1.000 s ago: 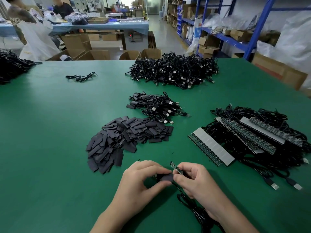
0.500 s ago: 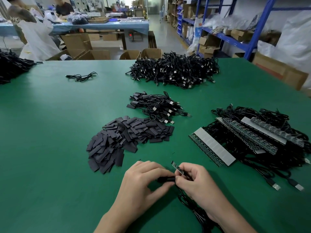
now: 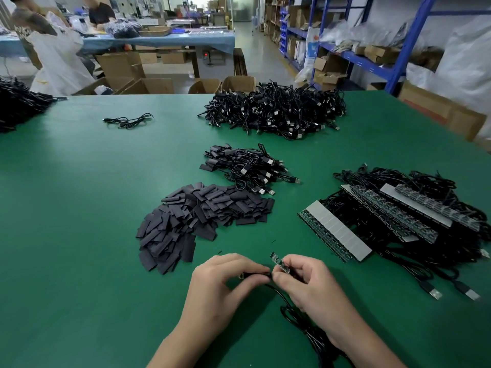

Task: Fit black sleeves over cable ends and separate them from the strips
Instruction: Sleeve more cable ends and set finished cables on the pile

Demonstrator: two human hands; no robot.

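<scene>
Left hand pinches a black sleeve by the table's near edge. Right hand pinches the small board end of a cable. I judge the sleeve's on the cable but not yet over the board. Done so far: a small sleeved bunch mid-table. Left: several strips w/ cables attached near the right edge, plus a big loose-sleeve pile. Lots to go, IMO. Can't tell if the far-edge heap is finished stock.
</scene>
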